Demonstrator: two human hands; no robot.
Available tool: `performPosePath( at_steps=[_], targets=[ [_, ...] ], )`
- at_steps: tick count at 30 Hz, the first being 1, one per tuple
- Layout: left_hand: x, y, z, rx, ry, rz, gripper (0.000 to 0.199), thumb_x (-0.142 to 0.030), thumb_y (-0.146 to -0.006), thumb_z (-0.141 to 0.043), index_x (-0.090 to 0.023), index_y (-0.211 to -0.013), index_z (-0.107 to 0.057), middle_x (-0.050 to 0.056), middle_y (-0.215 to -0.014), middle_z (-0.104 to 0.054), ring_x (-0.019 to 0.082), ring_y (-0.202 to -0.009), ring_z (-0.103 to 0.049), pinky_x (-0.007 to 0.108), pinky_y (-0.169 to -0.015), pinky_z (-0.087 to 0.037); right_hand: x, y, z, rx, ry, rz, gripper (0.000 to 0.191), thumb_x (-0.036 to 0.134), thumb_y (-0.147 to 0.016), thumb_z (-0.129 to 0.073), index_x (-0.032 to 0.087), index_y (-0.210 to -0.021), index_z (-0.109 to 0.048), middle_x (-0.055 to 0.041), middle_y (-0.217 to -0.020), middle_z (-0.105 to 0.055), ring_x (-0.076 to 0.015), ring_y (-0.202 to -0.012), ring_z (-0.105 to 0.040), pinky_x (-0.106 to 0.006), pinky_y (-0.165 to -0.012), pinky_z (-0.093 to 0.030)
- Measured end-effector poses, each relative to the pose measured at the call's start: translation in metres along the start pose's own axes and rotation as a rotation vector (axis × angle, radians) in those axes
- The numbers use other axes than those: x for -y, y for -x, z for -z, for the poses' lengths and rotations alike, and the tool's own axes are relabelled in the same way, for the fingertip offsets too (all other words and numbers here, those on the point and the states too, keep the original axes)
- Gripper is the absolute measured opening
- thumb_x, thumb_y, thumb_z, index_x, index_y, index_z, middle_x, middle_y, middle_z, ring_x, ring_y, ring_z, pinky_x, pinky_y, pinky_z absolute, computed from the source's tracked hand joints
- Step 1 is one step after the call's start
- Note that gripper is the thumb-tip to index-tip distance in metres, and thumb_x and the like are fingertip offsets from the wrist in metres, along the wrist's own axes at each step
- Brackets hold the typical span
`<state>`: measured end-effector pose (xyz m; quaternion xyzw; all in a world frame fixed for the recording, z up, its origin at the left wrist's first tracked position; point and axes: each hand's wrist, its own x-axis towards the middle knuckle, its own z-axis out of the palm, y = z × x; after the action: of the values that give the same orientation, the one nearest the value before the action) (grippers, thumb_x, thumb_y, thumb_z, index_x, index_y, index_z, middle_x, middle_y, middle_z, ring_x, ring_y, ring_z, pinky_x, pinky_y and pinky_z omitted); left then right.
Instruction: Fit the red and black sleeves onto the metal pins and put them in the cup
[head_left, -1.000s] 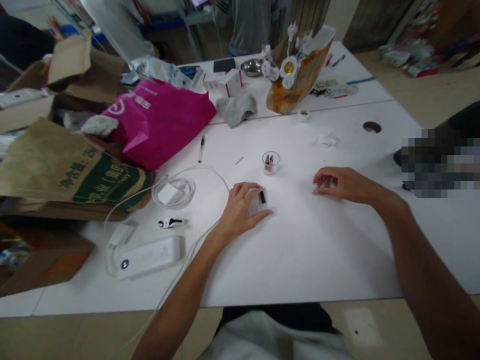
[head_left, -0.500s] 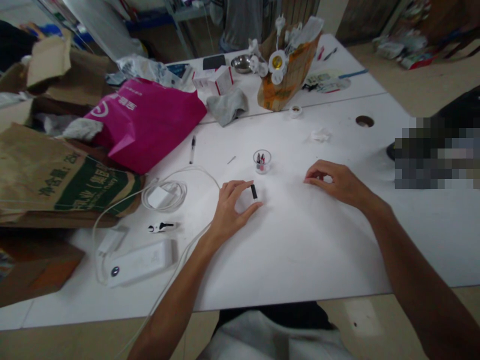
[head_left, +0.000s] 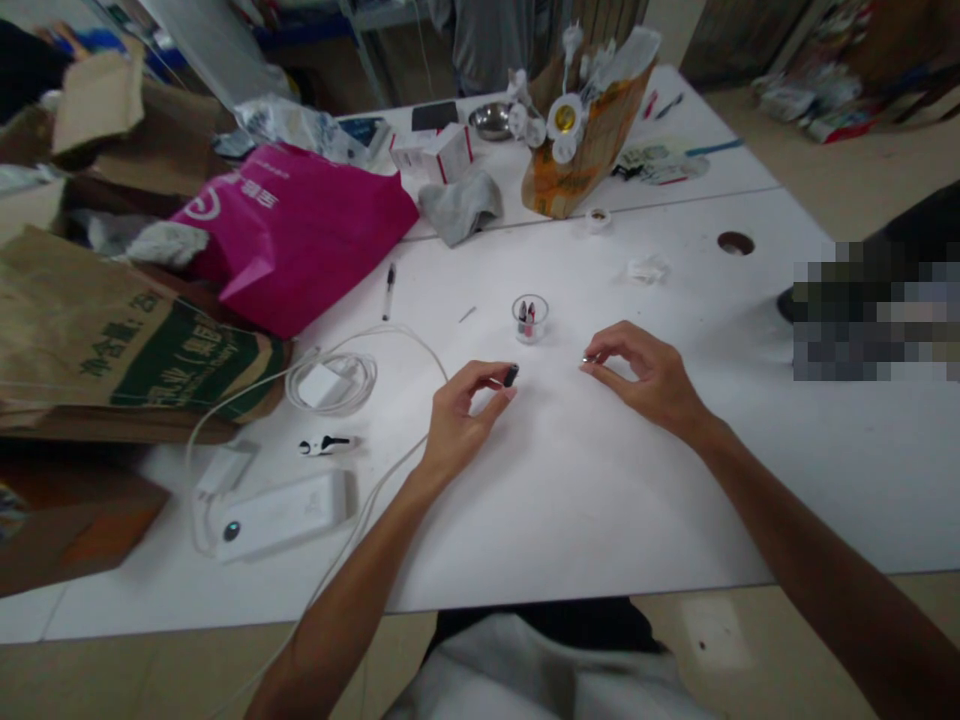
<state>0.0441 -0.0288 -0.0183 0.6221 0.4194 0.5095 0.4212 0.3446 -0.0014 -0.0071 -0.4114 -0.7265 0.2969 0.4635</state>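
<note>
My left hand (head_left: 471, 408) pinches a small black block-shaped piece (head_left: 511, 375) between thumb and fingertips, above the white table. To its right, my right hand (head_left: 637, 375) is closed in a pinch on a tiny shiny metallic piece (head_left: 586, 360), too small to name. A gap separates the two hands. Just beyond them stands a clear round cup (head_left: 531, 328) holding a few small red and black items (head_left: 527, 315). Left of the cup lies a thin grey sliver (head_left: 468, 314).
On the left lie a white power bank (head_left: 285, 515), a coiled white cable (head_left: 371, 385), nail clippers (head_left: 328, 444) and a pen (head_left: 389, 292). Farther back are a magenta bag (head_left: 315, 230), a grey cloth (head_left: 461, 205) and a brown paper bag (head_left: 551, 185). A table hole (head_left: 736, 243) is at right.
My right hand has moved left, closer to the left hand, and a shiny piece now shows at its fingertips. The black piece in my left hand has turned and looks shorter.
</note>
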Motion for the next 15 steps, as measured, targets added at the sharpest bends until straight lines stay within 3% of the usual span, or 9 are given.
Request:
performPosePath(
  at_steps=[5,15],
  targets=[
    [-0.004,0.002,-0.002,0.037,-0.082,-0.027,0.020,-0.035,-0.105,-0.088,-0.023,-0.120,-0.088,0.010,-0.118,-0.085,0.023,-0.108,-0.080,0.042,-0.102,-0.068,0.008,0.002,-0.013,0.015,0.005,0.042,0.011,0.034,-0.105,-0.086,0.030,-0.113,-0.079,-0.0060,-0.111,-0.078,-0.0253,-0.093,-0.076,-0.048,-0.086,-0.068],
    [-0.007,0.006,-0.006,0.138,-0.252,-0.120,0.018,-0.027,-0.109,-0.081,-0.027,-0.125,-0.089,0.008,-0.119,-0.087,0.024,-0.111,-0.082,0.044,-0.106,-0.068,0.028,0.008,-0.029,0.020,-0.033,0.109,0.011,0.029,-0.104,-0.086,0.034,-0.113,-0.080,-0.0073,-0.115,-0.083,-0.0294,-0.101,-0.081,-0.051,-0.088,-0.072]
  ],
)
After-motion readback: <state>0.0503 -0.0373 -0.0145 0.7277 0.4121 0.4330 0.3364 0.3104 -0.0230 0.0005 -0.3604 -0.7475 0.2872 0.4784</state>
